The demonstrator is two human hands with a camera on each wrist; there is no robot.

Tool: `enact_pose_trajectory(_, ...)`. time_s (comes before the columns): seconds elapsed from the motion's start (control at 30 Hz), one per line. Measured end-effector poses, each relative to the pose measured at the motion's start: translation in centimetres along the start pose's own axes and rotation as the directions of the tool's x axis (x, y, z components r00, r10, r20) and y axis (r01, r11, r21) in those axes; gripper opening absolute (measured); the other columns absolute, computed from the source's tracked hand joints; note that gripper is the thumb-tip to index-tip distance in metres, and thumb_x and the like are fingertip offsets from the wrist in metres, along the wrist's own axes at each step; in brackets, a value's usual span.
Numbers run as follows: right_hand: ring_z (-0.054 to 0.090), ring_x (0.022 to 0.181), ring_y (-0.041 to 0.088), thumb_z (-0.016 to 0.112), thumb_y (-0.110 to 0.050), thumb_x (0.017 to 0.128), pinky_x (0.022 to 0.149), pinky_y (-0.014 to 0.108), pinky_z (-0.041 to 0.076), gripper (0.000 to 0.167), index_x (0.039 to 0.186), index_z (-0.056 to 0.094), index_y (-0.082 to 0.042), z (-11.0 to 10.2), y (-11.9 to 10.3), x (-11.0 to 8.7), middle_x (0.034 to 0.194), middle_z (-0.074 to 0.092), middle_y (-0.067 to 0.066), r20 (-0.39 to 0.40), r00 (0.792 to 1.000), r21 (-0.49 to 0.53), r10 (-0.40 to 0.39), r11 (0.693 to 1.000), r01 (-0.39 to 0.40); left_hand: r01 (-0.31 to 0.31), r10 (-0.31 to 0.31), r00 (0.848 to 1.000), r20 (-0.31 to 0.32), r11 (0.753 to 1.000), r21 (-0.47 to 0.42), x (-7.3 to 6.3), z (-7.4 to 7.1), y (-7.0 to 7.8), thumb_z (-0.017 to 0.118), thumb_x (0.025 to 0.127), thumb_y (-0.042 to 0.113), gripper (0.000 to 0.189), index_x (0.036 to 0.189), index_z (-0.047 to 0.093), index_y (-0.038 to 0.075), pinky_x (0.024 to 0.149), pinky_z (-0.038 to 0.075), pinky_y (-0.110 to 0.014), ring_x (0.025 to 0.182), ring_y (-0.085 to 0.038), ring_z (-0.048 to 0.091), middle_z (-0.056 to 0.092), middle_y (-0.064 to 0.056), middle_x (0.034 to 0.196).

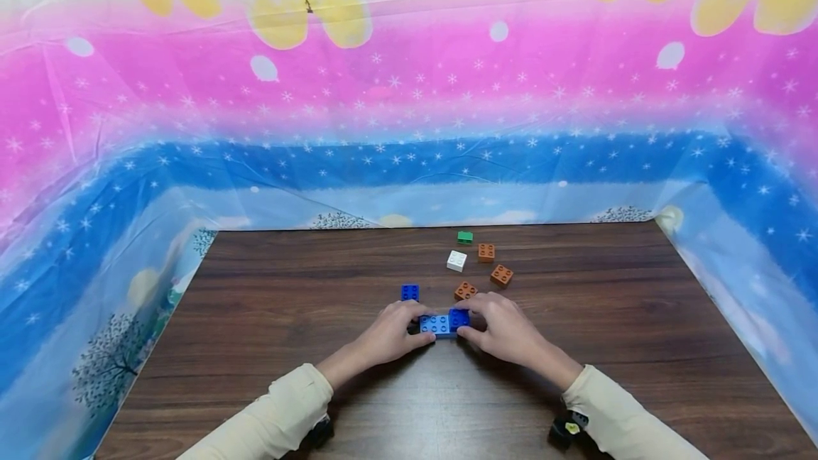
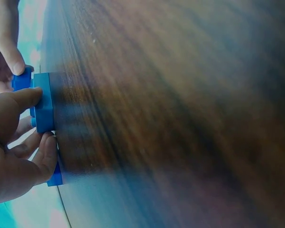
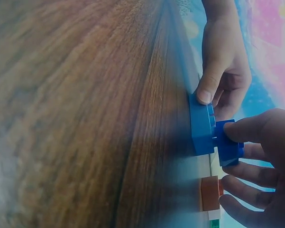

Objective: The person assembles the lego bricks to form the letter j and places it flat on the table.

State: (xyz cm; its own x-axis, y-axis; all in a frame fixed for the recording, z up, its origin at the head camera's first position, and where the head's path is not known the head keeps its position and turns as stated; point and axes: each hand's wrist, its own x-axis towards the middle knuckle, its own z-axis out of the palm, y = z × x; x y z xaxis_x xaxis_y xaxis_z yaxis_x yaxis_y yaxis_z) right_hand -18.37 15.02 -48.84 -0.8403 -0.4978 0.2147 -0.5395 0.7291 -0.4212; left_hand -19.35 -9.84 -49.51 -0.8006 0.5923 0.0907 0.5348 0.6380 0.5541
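A long light blue toy brick (image 1: 434,324) lies studs up on the table. My left hand (image 1: 391,332) pinches its left end between thumb and fingers. At its right end, my right hand (image 1: 508,329) holds a square dark blue brick (image 1: 459,319) by its sides. In the right wrist view this dark blue brick (image 3: 227,142) sits over the end studs of the light blue brick (image 3: 201,126), with a narrow gap showing between them. A second dark blue brick (image 1: 410,292) lies just beyond my left fingers. One orange brick (image 1: 466,291) is right behind my right fingers.
Farther back lie two more orange bricks, one in the middle (image 1: 486,253) and one to the right (image 1: 501,275), a white brick (image 1: 456,260) and a green brick (image 1: 465,238). A patterned cloth (image 1: 409,162) stands round the brown wooden table's (image 1: 287,268) back and sides.
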Motion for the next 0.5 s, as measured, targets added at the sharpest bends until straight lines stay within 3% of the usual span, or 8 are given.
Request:
enact_pose_trajectory(0.23,0.067,0.101,0.017,0.081,-0.030,0.089,0.081,0.040,0.055,0.040,0.125,0.073,-0.015,0.02,-0.14,0.16,0.114,0.073,0.001,0.009,1.000,-0.019,-0.015,1.000,0.015,-0.001,0.001,1.000,-0.001,1.000,-0.006,-0.09,-0.04,0.09,0.075,0.095,0.026,0.040,0.130,0.069,0.006,0.092,0.051,-0.046,0.107,-0.023,0.065,0.071,-0.008,0.123)
enact_pose_trajectory(0.5,0.061,0.086,0.011,0.082,-0.029,0.088,0.068,0.029,0.047,0.039,0.124,0.074,-0.015,-0.19,-0.23,0.29,0.106,0.072,-0.002,0.013,1.000,-0.031,-0.024,0.999,0.025,-0.015,0.015,1.000,-0.012,1.000,0.007,-0.06,0.06,-0.06,0.075,0.095,0.026,0.040,0.130,0.070,0.006,0.092,0.052,-0.044,0.109,-0.023,0.065,0.071,-0.008,0.122)
